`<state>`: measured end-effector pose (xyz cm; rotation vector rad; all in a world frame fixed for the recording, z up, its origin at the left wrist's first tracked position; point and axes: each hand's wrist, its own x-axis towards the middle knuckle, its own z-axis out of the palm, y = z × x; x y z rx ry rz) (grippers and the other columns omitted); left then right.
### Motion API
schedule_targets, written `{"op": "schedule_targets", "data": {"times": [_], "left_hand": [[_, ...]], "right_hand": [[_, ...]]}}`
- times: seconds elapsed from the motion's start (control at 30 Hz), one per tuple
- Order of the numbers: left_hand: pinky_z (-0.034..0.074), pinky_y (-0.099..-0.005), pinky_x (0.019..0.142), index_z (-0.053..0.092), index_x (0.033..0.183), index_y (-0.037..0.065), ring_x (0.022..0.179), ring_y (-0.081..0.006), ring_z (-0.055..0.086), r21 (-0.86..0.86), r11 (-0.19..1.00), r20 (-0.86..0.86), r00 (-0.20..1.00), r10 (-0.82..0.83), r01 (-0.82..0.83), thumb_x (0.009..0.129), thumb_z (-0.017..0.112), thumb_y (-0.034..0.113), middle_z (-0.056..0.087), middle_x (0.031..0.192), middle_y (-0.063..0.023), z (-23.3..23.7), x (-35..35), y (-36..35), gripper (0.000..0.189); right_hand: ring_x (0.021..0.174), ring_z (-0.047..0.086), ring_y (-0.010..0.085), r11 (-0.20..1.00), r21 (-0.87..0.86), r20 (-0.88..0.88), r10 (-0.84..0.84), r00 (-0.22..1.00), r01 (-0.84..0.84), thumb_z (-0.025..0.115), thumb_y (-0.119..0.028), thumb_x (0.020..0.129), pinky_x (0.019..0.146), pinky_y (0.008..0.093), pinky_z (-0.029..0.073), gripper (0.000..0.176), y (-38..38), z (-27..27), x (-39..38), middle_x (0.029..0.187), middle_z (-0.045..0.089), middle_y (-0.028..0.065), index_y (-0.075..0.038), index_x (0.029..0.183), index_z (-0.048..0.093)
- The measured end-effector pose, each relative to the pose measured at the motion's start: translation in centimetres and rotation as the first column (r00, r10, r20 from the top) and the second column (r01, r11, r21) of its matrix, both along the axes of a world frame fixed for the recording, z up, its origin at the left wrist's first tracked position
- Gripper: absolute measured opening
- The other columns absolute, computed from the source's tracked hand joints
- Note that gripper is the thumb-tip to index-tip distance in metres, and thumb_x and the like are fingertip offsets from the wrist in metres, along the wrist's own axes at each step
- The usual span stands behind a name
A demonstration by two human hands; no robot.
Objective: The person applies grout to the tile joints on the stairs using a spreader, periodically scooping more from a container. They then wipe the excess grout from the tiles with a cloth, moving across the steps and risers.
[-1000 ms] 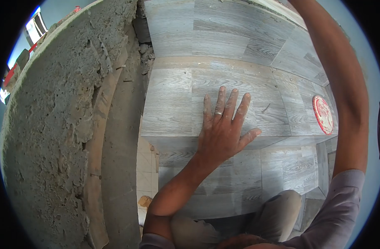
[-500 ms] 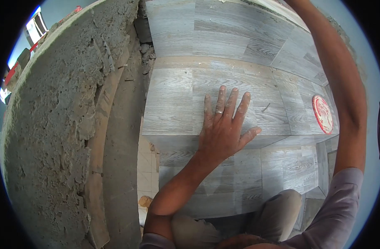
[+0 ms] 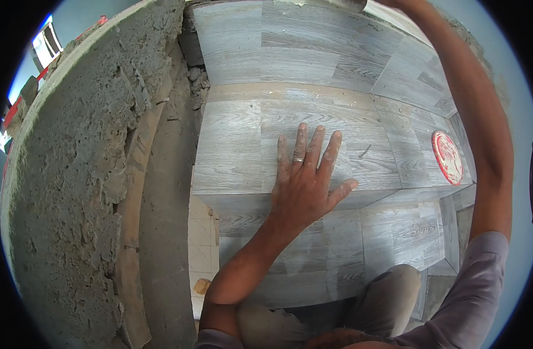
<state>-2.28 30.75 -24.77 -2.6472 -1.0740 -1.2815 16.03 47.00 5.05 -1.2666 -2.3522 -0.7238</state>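
My left hand (image 3: 307, 174) lies palm down with fingers spread on the grey wood-pattern tiled step (image 3: 228, 145), a ring on one finger and pale dust on the fingertips. A thin nail-like piece (image 3: 365, 151) rests on the tile to its right. At the top edge my right hand (image 3: 401, 3) is mostly cut off, and its fingers cannot be made out. Close to it is the end of a greyish object (image 3: 355, 4), too little in view to name. Farther right on the step sits a round red lid-like disc (image 3: 447, 157) smeared with a pale paste.
A rough concrete wall (image 3: 68, 174) rises on the left, with a wooden strip (image 3: 135, 232) and nails along it. Rubble (image 3: 197, 81) fills the gap beside the tiles. A lower tiled step (image 3: 394, 232) is below, near my knees. A blue wall stands at right.
The view has shifted slightly, so the step and my left hand appear a little farther left. The greyish object beside my right hand has come into view at the top.
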Motion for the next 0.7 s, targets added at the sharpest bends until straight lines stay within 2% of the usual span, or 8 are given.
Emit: {"op": "schedule_targets", "data": {"times": [0.03,0.1,0.2,0.3,0.37,0.47,0.53,0.7], "left_hand": [[0.013,-0.0679,0.113,0.04,0.146,0.004,0.143,-0.0481,0.026,0.008,1.0,-0.004,1.0,0.001,-0.001,0.088,0.057,0.065,0.039,0.148,-0.025,-0.1,0.1,0.0,0.086],[0.013,-0.068,0.113,0.04,0.146,0.004,0.142,-0.0481,0.026,0.011,1.0,0.005,1.0,-0.004,0.004,0.088,0.057,0.065,0.039,0.148,-0.025,0.0,0.0,0.0,0.086],[0.014,-0.0682,0.112,0.041,0.146,0.004,0.142,-0.048,0.026,-0.004,1.0,0.004,1.0,-0.002,0.002,0.088,0.057,0.065,0.039,0.148,-0.025,0.0,-0.1,-0.2,0.086],[0.013,-0.0683,0.112,0.041,0.146,0.004,0.143,-0.0478,0.026,-0.007,1.0,-0.008,1.0,0.002,-0.002,0.088,0.057,0.065,0.039,0.148,-0.025,0.1,-0.1,-0.2,0.086],[0.013,-0.0683,0.112,0.04,0.146,0.004,0.143,-0.0478,0.026,-0.003,1.0,-0.01,1.0,0.0,0.0,0.088,0.057,0.065,0.039,0.148,-0.025,0.0,0.0,-0.1,0.086],[0.013,-0.0686,0.112,0.04,0.147,0.005,0.143,-0.0479,0.026,-0.001,1.0,0.004,1.0,0.0,0.0,0.088,0.057,0.065,0.039,0.148,-0.0251,-0.2,0.1,0.0,0.086],[0.013,-0.0689,0.112,0.04,0.147,0.004,0.143,-0.0481,0.026,-0.015,1.0,0.001,1.0,0.004,-0.004,0.088,0.056,0.065,0.04,0.148,-0.0252,0.0,-0.1,-0.1,0.086],[0.014,-0.0691,0.112,0.04,0.146,0.004,0.142,-0.0484,0.027,0.007,1.0,0.001,1.0,-0.002,0.002,0.088,0.056,0.065,0.04,0.148,-0.0254,-0.1,0.0,0.0,0.086]], "right_hand": [[0.082,0.064,0.036,0.998,0.003,0.147,-0.061,0.987,0.061,0.063,-0.003,0.076,0.074,0.0421,0.05,0.019,-0.2,-0.7,0.0,0.091,0.067,0.0215,0.002,0.095,0.063],[0.081,0.063,0.036,0.998,-0.047,0.153,-0.042,0.987,0.05,0.064,-0.003,0.075,0.073,0.0429,0.049,0.022,0.4,-1.2,0.8,0.091,0.067,0.0216,0.001,0.096,0.063],[0.082,0.063,0.0362,0.984,0.166,-0.038,-0.061,0.997,0.066,0.061,0.001,0.076,0.074,0.0425,0.05,0.018,0.7,-1.1,1.2,0.09,0.067,0.022,0.002,0.094,0.063],[0.082,0.064,0.0365,0.997,0.075,-0.17,0.012,0.985,0.001,0.06,0.002,0.077,0.073,0.0417,0.05,0.016,-0.6,-0.4,-0.1,0.089,0.067,0.0225,0.004,0.093,0.063],[0.084,0.064,0.0379,0.998,0.027,0.04,0.058,0.997,-0.059,0.06,0.002,0.077,0.074,0.043,0.05,0.014,-0.8,-1.0,-1.7,0.092,0.067,0.0229,0.004,0.091,0.063],[0.085,0.064,0.0396,0.992,0.066,0.11,0.1,0.989,-0.108,0.059,0.001,0.077,0.074,0.0459,0.05,0.012,-1.1,-2.7,-4.1,0.09,0.066,0.0231,0.004,0.088,0.062],[0.086,0.064,0.0406,0.975,0.188,0.252,0.072,0.965,-0.122,0.057,0.0,0.078,0.075,0.0484,0.05,0.009,-1.3,-3.7,-5.0,0.086,0.065,0.0234,0.003,0.085,0.06],[0.084,0.063,0.0408,0.959,0.235,0.332,0.073,0.94,-0.157,0.054,0.001,0.076,0.073,0.0489,0.051,0.009,-0.4,-5.5,-5.1,0.083,0.064,0.0226,0.001,0.084,0.058]]}}
